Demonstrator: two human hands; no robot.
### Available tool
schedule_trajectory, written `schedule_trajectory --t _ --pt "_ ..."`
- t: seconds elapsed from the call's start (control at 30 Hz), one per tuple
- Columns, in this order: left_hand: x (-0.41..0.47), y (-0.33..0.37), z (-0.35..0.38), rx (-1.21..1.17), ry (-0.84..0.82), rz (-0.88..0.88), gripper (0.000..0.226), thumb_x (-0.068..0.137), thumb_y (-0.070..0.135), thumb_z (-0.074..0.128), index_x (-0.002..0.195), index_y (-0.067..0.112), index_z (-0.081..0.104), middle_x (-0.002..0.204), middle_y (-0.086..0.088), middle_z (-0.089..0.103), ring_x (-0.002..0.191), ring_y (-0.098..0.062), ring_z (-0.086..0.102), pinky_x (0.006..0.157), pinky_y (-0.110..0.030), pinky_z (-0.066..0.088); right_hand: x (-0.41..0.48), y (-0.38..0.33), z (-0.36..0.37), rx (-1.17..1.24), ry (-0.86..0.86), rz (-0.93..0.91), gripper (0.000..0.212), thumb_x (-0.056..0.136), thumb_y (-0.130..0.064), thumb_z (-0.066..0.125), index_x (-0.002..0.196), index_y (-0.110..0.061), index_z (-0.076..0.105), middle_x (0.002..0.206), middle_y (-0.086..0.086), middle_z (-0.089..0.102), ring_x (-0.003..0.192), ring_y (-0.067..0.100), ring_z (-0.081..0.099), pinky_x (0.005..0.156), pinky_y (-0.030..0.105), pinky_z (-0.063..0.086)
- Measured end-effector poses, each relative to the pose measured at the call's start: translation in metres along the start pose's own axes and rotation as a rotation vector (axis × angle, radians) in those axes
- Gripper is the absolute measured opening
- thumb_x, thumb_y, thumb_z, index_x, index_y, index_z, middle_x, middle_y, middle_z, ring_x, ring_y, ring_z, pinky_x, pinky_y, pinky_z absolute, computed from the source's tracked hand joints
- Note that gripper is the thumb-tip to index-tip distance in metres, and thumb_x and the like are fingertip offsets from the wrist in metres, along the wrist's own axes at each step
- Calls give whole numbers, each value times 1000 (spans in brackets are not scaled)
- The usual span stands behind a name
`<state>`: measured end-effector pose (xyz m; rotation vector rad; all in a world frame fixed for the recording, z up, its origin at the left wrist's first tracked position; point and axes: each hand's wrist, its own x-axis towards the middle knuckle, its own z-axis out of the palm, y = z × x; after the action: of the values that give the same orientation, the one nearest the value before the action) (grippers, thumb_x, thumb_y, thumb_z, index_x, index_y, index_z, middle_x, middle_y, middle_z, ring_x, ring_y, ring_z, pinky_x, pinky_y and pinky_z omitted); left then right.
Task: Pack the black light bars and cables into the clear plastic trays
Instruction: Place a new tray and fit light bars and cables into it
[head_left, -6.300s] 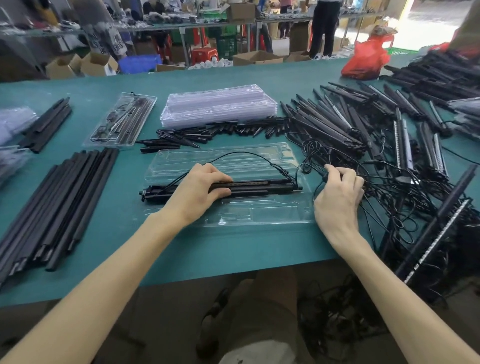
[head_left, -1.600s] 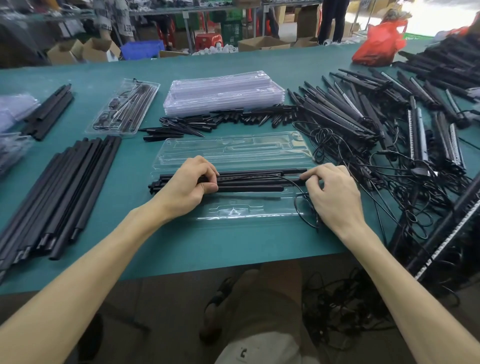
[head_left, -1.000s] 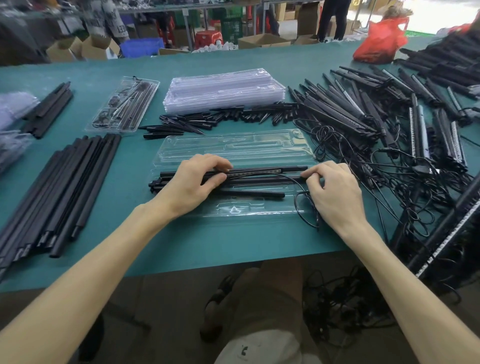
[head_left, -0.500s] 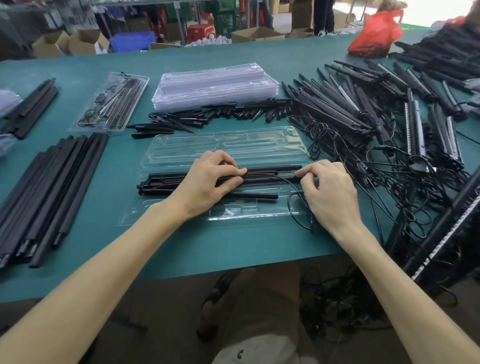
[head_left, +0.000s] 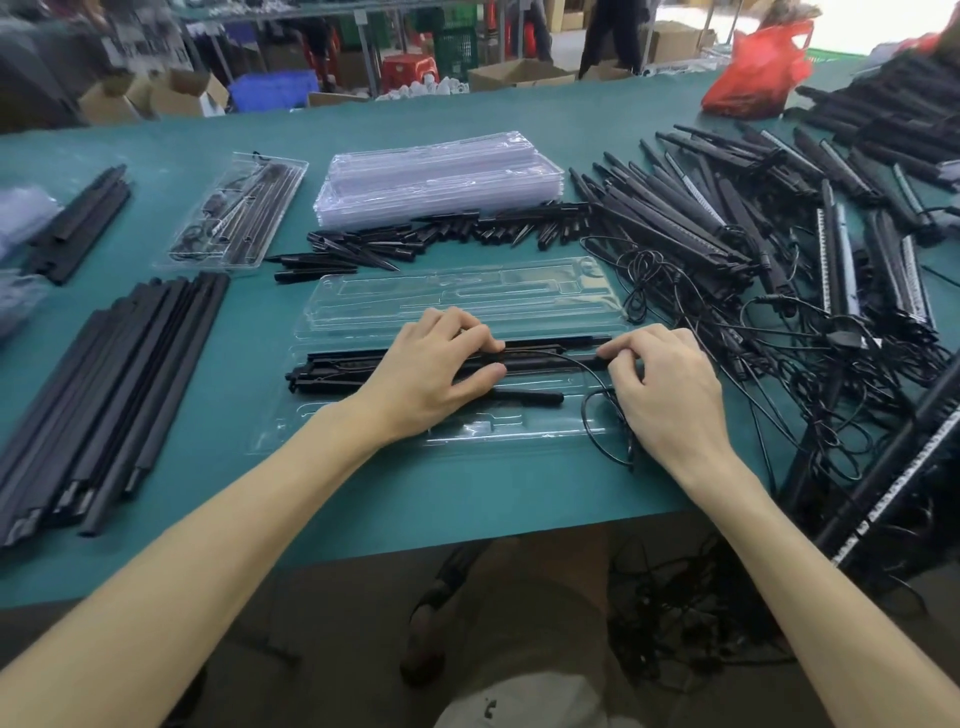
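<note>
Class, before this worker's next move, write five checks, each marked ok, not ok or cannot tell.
1. Open clear plastic tray flat on green table: ok.
2. Lengthwise black light bars lying in it: ok.
3. Bars fully seated in slots: cannot tell.
4. Grip of left hand and right hand on bars: ok.
5. Whole thin black cable inside tray: not ok, loop overhangs right edge.

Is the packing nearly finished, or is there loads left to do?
Not nearly. One packed tray sits done, farther back on the left. Now the left hand and right hand hold light bars in the open tray, whose cable loops outside. Left: a big pile of loose bars and a stack of empty trays.
</note>
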<state>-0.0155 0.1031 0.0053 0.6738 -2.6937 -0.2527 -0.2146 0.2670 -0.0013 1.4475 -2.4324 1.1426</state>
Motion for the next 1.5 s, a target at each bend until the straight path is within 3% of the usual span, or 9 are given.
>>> schedule_trajectory --t 0.23,0.37,0.47,0.63,0.73,0.87,1.1,1.3,1.5 --pt "-4 2 -3 -8 -15 4 41 100 53 44 127 27 62 124 7 54 118 -18 44 104 -44 37 1 0 -2 6 -9 13 28 99 -18 46 93 -24 72 102 -12 66 101 7 45 84 31 35" --pt "-9 -4 -14 -187 -71 18 41 101 44 50 135 24 61 128 5 57 126 -15 43 113 -33 32 2 1 -2 21 -22 31 28 99 -19 44 94 -26 71 102 -13 65 101 6 43 81 31 33" --pt "-19 -16 -26 -222 49 -3 35 102 37 52 130 21 65 128 4 60 127 -13 45 112 -29 32 1 1 -2 19 -20 19 28 99 -19 45 95 -26 72 102 -13 66 102 7 44 81 31 34" --pt "-19 -46 -46 -150 181 -111 29 105 23 52 128 13 66 134 -4 62 130 -21 51 116 -38 34 0 1 -1 12 -19 14 28 99 -19 45 94 -26 72 103 -13 66 102 7 44 80 31 34" --pt "-16 -49 -41 -146 89 -95 35 105 25 51 136 12 61 146 -3 54 139 -18 44 120 -27 25 1 1 0 21 -23 29 28 98 -19 45 93 -27 72 103 -13 66 103 7 45 79 31 33" --pt "-1 -36 -25 -197 -7 -59 46 106 31 46 148 13 48 158 0 40 150 -11 27 125 -32 18 1 1 -1 33 -26 36 28 98 -19 45 93 -27 71 102 -15 65 102 3 42 77 29 31" --pt "1 -33 1 100 -146 4 64 103 59 8 160 33 16 166 18 11 152 3 3 124 -25 -2 0 0 -3 74 89 11 16 101 -19 49 100 -15 64 103 -3 57 106 11 38 83 20 29" --pt "13 -49 -4 101 -146 -49 53 108 47 18 160 35 18 166 18 14 152 2 5 125 -28 3 -2 -2 -6 86 210 35 16 103 -28 52 104 -15 61 104 1 54 105 15 37 94 39 40" --pt "15 -51 -1 131 -154 -76 55 107 48 19 160 32 19 166 17 14 152 0 7 126 -29 2 -5 -2 -7 -49 169 151 27 103 -38 50 105 -13 60 111 9 44 108 23 36 84 28 33"
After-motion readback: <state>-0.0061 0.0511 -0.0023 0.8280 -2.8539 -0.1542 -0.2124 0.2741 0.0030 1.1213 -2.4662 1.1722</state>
